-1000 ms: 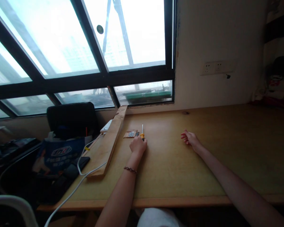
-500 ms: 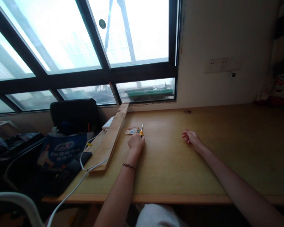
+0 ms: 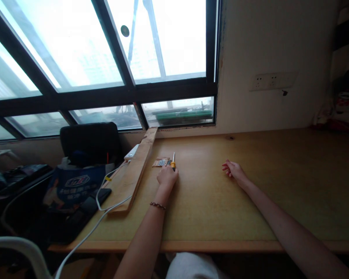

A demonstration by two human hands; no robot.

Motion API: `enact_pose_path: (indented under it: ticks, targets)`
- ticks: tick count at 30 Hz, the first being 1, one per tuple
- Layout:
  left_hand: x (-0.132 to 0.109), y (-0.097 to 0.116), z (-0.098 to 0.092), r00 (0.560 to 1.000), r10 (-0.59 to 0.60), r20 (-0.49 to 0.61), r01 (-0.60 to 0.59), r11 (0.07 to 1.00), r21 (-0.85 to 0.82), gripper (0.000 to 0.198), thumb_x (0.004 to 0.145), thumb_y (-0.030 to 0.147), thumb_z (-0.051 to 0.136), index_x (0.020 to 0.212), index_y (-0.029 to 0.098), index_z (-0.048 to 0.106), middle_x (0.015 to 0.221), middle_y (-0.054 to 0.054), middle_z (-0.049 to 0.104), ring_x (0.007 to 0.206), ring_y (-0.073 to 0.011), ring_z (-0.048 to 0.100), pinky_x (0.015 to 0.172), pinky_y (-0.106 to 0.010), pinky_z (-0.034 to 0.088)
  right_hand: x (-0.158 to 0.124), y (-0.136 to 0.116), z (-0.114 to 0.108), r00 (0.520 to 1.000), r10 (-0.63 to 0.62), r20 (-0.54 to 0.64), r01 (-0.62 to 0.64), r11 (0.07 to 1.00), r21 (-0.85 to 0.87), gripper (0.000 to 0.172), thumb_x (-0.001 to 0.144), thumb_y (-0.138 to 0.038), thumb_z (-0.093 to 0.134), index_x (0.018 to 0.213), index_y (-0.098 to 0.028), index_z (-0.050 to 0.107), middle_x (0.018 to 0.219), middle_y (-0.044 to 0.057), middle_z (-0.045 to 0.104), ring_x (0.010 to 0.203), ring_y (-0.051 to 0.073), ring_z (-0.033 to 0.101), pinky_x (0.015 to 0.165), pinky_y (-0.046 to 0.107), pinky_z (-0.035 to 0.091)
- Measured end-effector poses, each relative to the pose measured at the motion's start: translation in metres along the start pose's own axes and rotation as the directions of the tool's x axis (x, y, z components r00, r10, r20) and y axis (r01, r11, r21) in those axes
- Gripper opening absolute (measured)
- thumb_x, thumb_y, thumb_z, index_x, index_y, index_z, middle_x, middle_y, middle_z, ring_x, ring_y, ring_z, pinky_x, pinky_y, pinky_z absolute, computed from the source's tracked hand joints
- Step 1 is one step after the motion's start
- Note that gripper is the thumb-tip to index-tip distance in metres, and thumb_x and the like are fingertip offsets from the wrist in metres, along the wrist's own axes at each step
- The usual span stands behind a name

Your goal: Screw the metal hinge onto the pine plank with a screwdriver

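Note:
My left hand [image 3: 168,176] is closed around the yellow handle of a screwdriver [image 3: 173,161] whose metal shaft points away from me across the wooden table [image 3: 250,193]. Just left of the tip lies a small flat brown and metal part [image 3: 160,162]. My right hand [image 3: 233,171] rests on the table further right, fingers lightly curled, holding nothing.
A long wooden plank [image 3: 133,172] lies along the table's left side with a white charger [image 3: 131,152] and white cable [image 3: 101,217] on it. Left of the table stand a black chair [image 3: 90,141] and a blue bag [image 3: 75,182]. Wall sockets [image 3: 269,81] sit behind.
The view shifted slightly. My left hand stays closed on the screwdriver handle and has barely moved; my right hand has kept still on the table.

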State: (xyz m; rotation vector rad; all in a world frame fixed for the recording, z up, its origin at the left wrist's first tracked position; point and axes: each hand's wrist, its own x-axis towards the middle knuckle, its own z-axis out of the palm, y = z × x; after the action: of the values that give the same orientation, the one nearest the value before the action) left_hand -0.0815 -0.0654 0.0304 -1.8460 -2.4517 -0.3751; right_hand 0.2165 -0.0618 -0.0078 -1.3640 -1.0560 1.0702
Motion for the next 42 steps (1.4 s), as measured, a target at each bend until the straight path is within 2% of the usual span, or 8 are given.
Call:
enact_pose_path:
  ticks: [6, 11, 17, 28, 34, 38, 40, 42]
  targets:
    - [-0.001, 0.001, 0.0, 1.0, 0.007, -0.027, -0.007, 1.0, 0.0, 0.048, 0.076, 0.049, 0.039, 0.102, 0.014, 0.057, 0.102, -0.016, 0.059, 0.092, -0.0282, 0.057, 0.071, -0.037, 0.046, 0.0, -0.001, 0.001, 1.0, -0.009, 0.007, 0.009, 1.0, -0.019, 0.034, 0.082, -0.043, 0.046, 0.071, -0.013, 0.057, 0.057, 0.003, 0.06, 0.035, 0.005, 0.043, 0.03, 0.015, 0.03]
    - [-0.003, 0.003, -0.003, 1.0, 0.025, 0.007, -0.025, 1.0, -0.009, 0.04, 0.075, 0.04, 0.042, 0.103, 0.015, 0.055, 0.104, -0.015, 0.059, 0.09, -0.0272, 0.058, 0.07, -0.037, 0.046, 0.001, 0.002, 0.001, 0.999, -0.031, 0.008, 0.032, 0.999, -0.036, 0.034, 0.082, -0.043, 0.046, 0.071, -0.013, 0.057, 0.057, 0.003, 0.06, 0.036, 0.005, 0.045, 0.031, 0.014, 0.031]
    - [-0.003, 0.002, -0.005, 1.0, 0.016, -0.013, -0.016, 1.0, -0.022, 0.037, 0.074, 0.033, 0.046, 0.106, 0.015, 0.052, 0.104, -0.015, 0.06, 0.093, -0.0274, 0.058, 0.071, -0.035, 0.046, 0.002, 0.004, 0.0, 0.999, -0.036, 0.009, 0.037, 0.998, -0.045, 0.034, 0.082, -0.043, 0.046, 0.072, -0.013, 0.058, 0.058, 0.003, 0.06, 0.037, 0.005, 0.045, 0.03, 0.014, 0.031]
    - [-0.003, 0.002, -0.002, 0.999, 0.002, -0.032, -0.002, 1.0, -0.007, 0.044, 0.076, 0.038, 0.044, 0.112, 0.014, 0.049, 0.103, -0.016, 0.058, 0.094, -0.0287, 0.057, 0.072, -0.037, 0.045, 0.001, 0.004, 0.001, 0.999, -0.041, 0.005, 0.042, 0.996, -0.075, 0.034, 0.082, -0.043, 0.045, 0.073, -0.013, 0.058, 0.059, 0.003, 0.06, 0.037, 0.005, 0.045, 0.031, 0.014, 0.031]
    - [-0.004, 0.003, -0.002, 0.999, -0.012, -0.037, 0.012, 1.0, -0.002, 0.044, 0.076, 0.04, 0.044, 0.111, 0.014, 0.05, 0.108, -0.016, 0.055, 0.101, -0.0286, 0.052, 0.078, -0.037, 0.043, 0.0, 0.002, 0.003, 0.999, -0.039, -0.002, 0.038, 0.996, -0.075, 0.035, 0.081, -0.045, 0.046, 0.072, -0.013, 0.058, 0.059, 0.004, 0.061, 0.037, 0.005, 0.045, 0.031, 0.014, 0.031]
    - [-0.007, 0.005, -0.007, 0.984, 0.023, -0.176, -0.032, 0.998, -0.051, 0.054, 0.077, 0.041, 0.045, 0.121, 0.01, 0.041, 0.117, -0.018, 0.051, 0.114, -0.0308, 0.042, 0.09, -0.041, 0.037, -0.005, -0.001, 0.002, 0.996, -0.08, -0.028, 0.076, 0.988, -0.136, 0.034, 0.078, -0.043, 0.047, 0.064, -0.014, 0.057, 0.052, 0.001, 0.058, 0.036, 0.006, 0.044, 0.033, 0.016, 0.031]
    - [-0.01, 0.009, -0.013, 0.961, 0.09, -0.26, -0.118, 0.989, -0.093, 0.059, 0.078, 0.039, 0.044, 0.128, 0.011, 0.033, 0.127, -0.017, 0.044, 0.126, -0.0303, 0.027, 0.099, -0.044, 0.026, -0.009, -0.003, 0.001, 0.988, -0.141, -0.065, 0.122, 0.962, -0.243, 0.033, 0.076, -0.041, 0.05, 0.056, -0.016, 0.054, 0.042, -0.001, 0.05, 0.035, 0.007, 0.042, 0.035, 0.018, 0.031]
    - [-0.017, 0.018, -0.018, 0.932, 0.192, -0.307, -0.245, 0.959, -0.142, 0.061, 0.079, 0.039, 0.045, 0.133, 0.015, 0.029, 0.137, -0.013, 0.034, 0.133, -0.0289, 0.01, 0.105, -0.046, 0.015, -0.013, -0.007, 0.0, 0.972, -0.219, -0.089, 0.186, 0.94, -0.286, 0.025, 0.072, -0.039, 0.056, 0.062, -0.016, 0.057, 0.043, -0.002, 0.05, 0.038, 0.01, 0.046, 0.041, 0.02, 0.036]
